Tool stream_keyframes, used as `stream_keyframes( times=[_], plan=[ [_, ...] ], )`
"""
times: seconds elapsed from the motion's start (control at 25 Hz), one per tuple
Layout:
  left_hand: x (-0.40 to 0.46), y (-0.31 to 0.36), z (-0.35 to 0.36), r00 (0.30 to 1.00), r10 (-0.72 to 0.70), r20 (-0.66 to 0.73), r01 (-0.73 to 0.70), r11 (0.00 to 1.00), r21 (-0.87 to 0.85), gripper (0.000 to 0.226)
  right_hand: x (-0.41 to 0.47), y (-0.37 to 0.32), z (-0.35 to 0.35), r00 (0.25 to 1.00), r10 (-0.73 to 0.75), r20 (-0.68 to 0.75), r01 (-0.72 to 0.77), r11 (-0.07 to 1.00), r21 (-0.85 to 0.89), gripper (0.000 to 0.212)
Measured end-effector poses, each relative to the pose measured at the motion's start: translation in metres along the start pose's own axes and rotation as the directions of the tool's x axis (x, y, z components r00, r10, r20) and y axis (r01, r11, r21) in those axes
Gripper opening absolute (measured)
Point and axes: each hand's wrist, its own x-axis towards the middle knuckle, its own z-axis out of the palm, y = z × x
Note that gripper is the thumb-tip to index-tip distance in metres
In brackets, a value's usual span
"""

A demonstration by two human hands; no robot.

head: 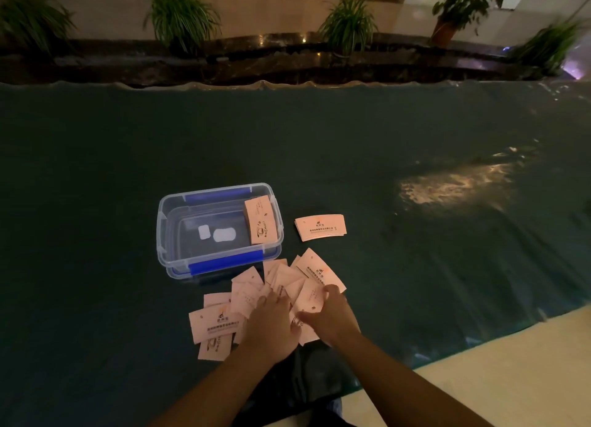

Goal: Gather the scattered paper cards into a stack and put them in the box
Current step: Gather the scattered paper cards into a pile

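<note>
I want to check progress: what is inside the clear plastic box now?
Inside the box, one card stack leans at its right wall; two white patches show at its bottom. Anything under that stack is hidden.

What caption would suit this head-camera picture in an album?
Both hands, left hand and right hand, gather scattered cards beside a clear box.

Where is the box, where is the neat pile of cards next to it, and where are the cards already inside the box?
box (204, 264): head view, on its blue front clip.
neat pile (320, 227): head view, middle of the top card.
cards inside the box (260, 220): head view, face of the top card.
</note>
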Motion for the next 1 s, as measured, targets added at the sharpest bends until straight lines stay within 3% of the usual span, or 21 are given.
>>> stream_keyframes(
  times=[0.2, 0.36, 0.44, 0.6, 0.76, 1.0],
  plan=[
    [0.001, 0.011, 0.009, 1.0, 0.001, 0.005, 0.0, 0.974, -0.226, 0.054, -0.001, 0.004, -0.003, 0.999, 0.039, 0.027, -0.043, 0.984, 0.175, 0.101],
    [0.003, 0.023, 0.009, 0.998, 0.02, 0.055, -0.003, 0.955, -0.296, 0.044, 0.002, 0.015, -0.012, 1.0, 0.009, -0.014, -0.005, 0.973, 0.23, 0.082],
    [0.003, 0.024, 0.011, 0.999, 0.023, 0.032, -0.009, 0.923, -0.384, 0.035, 0.008, 0.015, -0.025, 0.999, -0.018, -0.037, 0.025, 0.983, 0.181, 0.071],
    [-0.003, 0.019, 0.013, 0.994, -0.106, 0.012, 0.103, 0.926, -0.363, 0.052, 0.029, 0.007, -0.057, 0.994, -0.038, -0.099, 0.046, 0.996, 0.08, 0.056],
    [-0.005, 0.006, 0.007, 0.964, -0.255, -0.08, 0.214, 0.915, -0.342, 0.068, 0.049, -0.001, -0.069, 0.998, -0.054, -0.035, 0.054, 0.998, -0.013, 0.062],
    [-0.001, 0.012, 0.004, 0.934, -0.357, 0.025, 0.314, 0.785, -0.535, 0.065, 0.06, -0.007, -0.061, 0.999, -0.052, 0.007, 0.053, 0.995, -0.08, 0.084]
  ],
)
